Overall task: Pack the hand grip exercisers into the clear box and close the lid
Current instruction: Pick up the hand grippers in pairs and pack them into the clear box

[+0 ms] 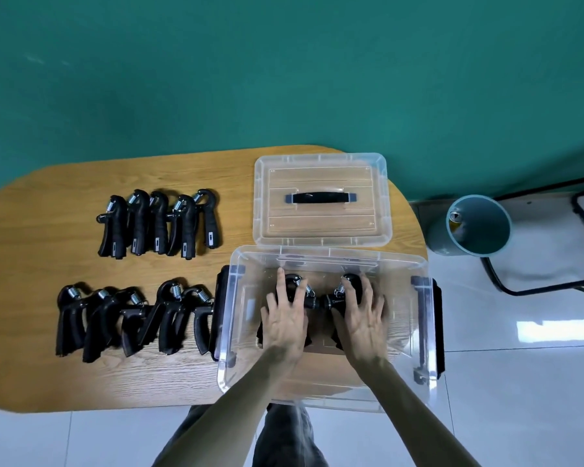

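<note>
**Two exercisers going down into the box, ten more waiting**

The wooden bench [31, 230] carries everything. The clear box [402, 392] stands open at its right end, and both hands are inside it. Beyond the fingertips, touching the box's far rim, the clear lid [321, 170] lies flat with its black handle up.

The left hand [285, 323] rests on one hand grip exerciser [311, 302], fingers fairly straight and spread over its black body. The right hand [363, 320] lies the same way on a second exerciser [334, 301]. Neither hand visibly wraps its piece; they seem to be pressing or setting the pair down on the box floor, heads nearly touching between the two sets of fingers.

Left of the left hand's fingers, outside the box wall, a near row of five exercisers [132, 318] lies on the bench, the closest one just beside the box's black latch. A far row of five [159, 224] sits beyond them, well apart from the fingers.

Packing is at an early stage, I judge. The risk is layout: if the first two lie sprawled across the middle, the remaining ten may pile too high for the lid to seat. Springs and handles could also hook each other and drag a neighbour when a hand lifts away.
</note>
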### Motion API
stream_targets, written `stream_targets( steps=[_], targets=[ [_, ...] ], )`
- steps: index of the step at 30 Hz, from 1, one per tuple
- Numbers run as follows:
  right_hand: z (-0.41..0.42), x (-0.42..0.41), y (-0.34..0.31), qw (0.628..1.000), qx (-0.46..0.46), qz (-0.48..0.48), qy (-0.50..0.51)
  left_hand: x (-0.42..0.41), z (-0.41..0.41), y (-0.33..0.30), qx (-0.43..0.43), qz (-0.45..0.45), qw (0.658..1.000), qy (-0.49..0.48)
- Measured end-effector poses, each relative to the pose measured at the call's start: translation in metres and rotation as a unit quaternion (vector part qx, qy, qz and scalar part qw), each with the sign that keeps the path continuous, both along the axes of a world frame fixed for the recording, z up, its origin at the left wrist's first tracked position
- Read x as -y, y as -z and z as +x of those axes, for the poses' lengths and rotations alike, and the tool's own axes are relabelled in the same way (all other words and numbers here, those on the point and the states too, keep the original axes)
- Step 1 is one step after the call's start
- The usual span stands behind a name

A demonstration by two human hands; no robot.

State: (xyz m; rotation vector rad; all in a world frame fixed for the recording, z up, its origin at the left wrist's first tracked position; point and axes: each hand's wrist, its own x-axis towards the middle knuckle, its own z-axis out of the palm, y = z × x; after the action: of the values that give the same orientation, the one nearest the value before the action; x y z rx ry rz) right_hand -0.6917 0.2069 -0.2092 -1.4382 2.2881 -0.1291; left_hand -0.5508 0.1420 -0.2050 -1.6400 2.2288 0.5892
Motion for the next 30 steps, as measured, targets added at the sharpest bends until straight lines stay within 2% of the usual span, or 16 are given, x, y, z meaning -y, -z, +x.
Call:
stream_targets(
  steps=[7,13,20,24,30],
  targets=[
    [0.002,0.002,-0.009,0.998,-0.054,-0.033,-0.025,0.000,0.004,-0.007,-0.027,-0.008,0.999,-0.023],
    [0.022,0.010,-0.042,0.993,-0.092,-0.045,-0.052,0.013,0.028,-0.038,-0.045,-0.025,0.996,0.077],
    [0.053,0.025,-0.095,0.988,-0.137,-0.050,-0.050,0.023,0.048,-0.082,-0.072,-0.093,0.980,0.159],
    [0.073,0.037,-0.127,0.983,-0.174,-0.049,-0.037,0.036,0.074,-0.113,-0.092,-0.115,0.978,0.149],
    [0.138,0.062,-0.169,0.978,-0.185,-0.065,-0.070,0.060,0.152,-0.157,-0.082,-0.112,0.984,0.111]
  ],
)
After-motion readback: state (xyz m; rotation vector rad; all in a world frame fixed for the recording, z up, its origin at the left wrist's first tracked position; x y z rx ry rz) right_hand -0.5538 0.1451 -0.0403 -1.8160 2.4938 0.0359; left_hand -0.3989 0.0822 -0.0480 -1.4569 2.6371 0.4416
